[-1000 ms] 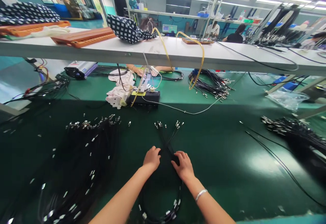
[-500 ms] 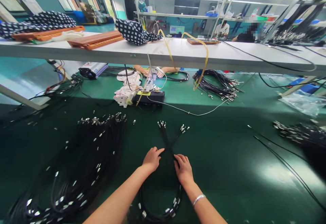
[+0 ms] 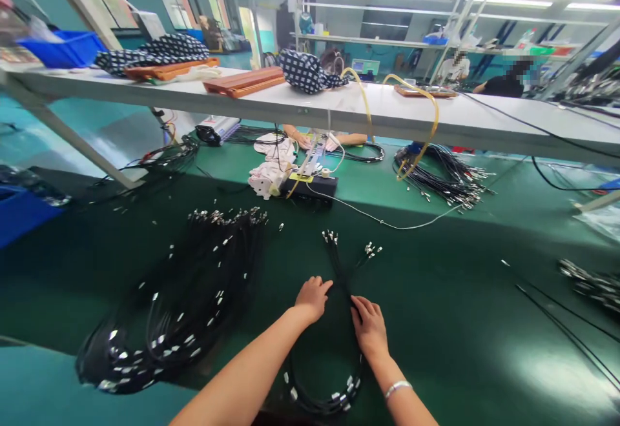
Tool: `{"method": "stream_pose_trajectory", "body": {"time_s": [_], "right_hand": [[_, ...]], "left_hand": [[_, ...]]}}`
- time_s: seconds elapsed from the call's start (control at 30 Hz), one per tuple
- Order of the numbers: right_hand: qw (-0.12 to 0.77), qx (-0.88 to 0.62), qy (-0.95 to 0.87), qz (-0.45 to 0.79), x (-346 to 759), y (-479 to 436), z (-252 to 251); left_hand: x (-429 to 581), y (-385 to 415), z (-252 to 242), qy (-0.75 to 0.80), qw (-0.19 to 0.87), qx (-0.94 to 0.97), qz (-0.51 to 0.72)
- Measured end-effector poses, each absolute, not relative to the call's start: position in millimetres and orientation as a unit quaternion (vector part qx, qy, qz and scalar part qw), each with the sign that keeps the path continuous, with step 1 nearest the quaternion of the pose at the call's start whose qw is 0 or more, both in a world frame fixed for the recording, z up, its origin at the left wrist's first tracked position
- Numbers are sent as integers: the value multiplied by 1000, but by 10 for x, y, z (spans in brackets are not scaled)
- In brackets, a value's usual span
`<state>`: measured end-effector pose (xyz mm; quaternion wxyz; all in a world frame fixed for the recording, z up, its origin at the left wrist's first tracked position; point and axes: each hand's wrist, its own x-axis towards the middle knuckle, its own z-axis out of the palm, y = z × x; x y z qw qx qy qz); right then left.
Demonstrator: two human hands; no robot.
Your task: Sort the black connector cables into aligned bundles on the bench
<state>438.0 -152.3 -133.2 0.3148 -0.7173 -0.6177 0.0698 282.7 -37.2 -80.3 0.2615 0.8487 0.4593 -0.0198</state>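
Observation:
A looped bundle of black cables point(image 3: 323, 406) lies on the green bench in front of me, its two ends crossing and tipped with small metal connectors point(image 3: 330, 237). Just below the crossing, my left hand point(image 3: 312, 298) has its fingers curled round the left side of the loop. On the other side my right hand point(image 3: 371, 328), with a silver bangle at the wrist, closes its fingers on the same bundle. White tags show along the bottom of the loop. The cable inside each grip is mostly hidden by the fingers.
A large coil of black cables point(image 3: 213, 284) lies at left, more cables point(image 3: 593, 287) at right. Ahead stand a black box point(image 3: 314, 188) and a raised white shelf point(image 3: 339, 100). Another person's hands point(image 3: 303, 141) work beyond. A blue bin point(image 3: 26, 210) sits far left.
The view has swung left, so everything appears shifted right. Both hands stay on the cable bundle at nearly the same places, and the loop keeps its crossed shape.

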Motion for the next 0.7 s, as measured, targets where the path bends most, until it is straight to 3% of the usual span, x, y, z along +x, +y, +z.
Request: {"method": "stream_pose_trajectory", "body": {"time_s": [0.27,0.37,0.53,0.7], "right_hand": [[339,-772,-529,94,4076,-1631,-1135],[376,-766,-470,226,3572,-1612,-896],[373,-676,-279,572,2380,-1417,-583],[294,-651,-183,676,1517,-1210,-680]], "left_hand": [[2025,-820,-506,441,292,846,68],[1301,-1042,-365,448,303,834,110],[-42,-1294,-288,558,300,740,225],[-883,-1171,-354,737,350,501,288]]}}
